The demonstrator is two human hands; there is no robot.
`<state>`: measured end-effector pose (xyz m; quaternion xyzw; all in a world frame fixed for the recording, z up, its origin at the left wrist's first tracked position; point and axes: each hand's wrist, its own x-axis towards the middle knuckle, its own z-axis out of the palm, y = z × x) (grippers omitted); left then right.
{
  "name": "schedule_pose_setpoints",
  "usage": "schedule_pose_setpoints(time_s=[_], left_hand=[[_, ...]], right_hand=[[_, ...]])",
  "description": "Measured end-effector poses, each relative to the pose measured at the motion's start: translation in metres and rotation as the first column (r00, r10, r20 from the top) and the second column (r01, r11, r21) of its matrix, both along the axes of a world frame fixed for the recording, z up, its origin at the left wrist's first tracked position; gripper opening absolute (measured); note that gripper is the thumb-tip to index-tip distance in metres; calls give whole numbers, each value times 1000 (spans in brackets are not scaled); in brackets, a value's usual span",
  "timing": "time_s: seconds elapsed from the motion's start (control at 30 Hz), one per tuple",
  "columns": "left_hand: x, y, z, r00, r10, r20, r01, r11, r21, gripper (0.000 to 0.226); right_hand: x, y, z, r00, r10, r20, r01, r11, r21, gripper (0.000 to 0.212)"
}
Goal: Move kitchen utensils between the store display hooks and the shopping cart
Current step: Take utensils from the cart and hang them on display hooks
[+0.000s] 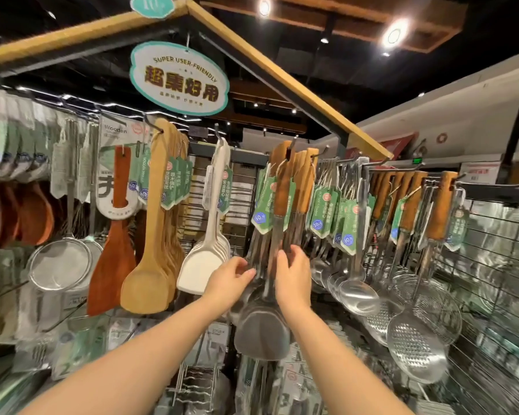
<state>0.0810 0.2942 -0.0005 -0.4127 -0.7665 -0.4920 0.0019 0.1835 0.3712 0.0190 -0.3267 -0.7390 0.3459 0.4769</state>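
Observation:
Several steel spatulas with wooden handles hang on a display hook (291,148) at the middle of the rack. The front steel spatula (262,330) hangs lowest, its wooden handle (282,190) up at the hook beside a green tag. My right hand (292,277) grips the metal shafts of the spatulas just above the blade. My left hand (229,281) pinches the shafts from the left at about the same height. Both forearms reach up from the bottom of the view. No shopping cart shows.
Left of the steel spatulas hang white spatulas (204,265), pale wooden spatulas (146,283), a dark wooden spatula (111,265) and mesh strainers (59,265). On the right hang steel ladles (358,292) and perforated skimmers (417,348). An oval sign (179,79) hangs overhead.

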Motion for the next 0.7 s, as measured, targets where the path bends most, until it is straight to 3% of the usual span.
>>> schedule_pose_setpoints(time_s=[0.2,0.43,0.6,0.7], left_hand=[[2,7,-17,995,-94,32,95,995,-39,51],[-5,6,-44,995,-98,35,98,995,25,37],[-13,-2,-60,992,96,-76,-94,995,27,46],[-20,-5,-65,994,112,-19,-111,993,24,57]], right_hand=[[-12,-13,-42,981,178,72,-168,978,-125,57],[-31,-11,-59,953,184,242,-172,983,-69,65],[-45,-14,-61,928,195,316,-195,980,-32,74],[-50,-8,-60,919,188,347,-182,982,-51,81]])
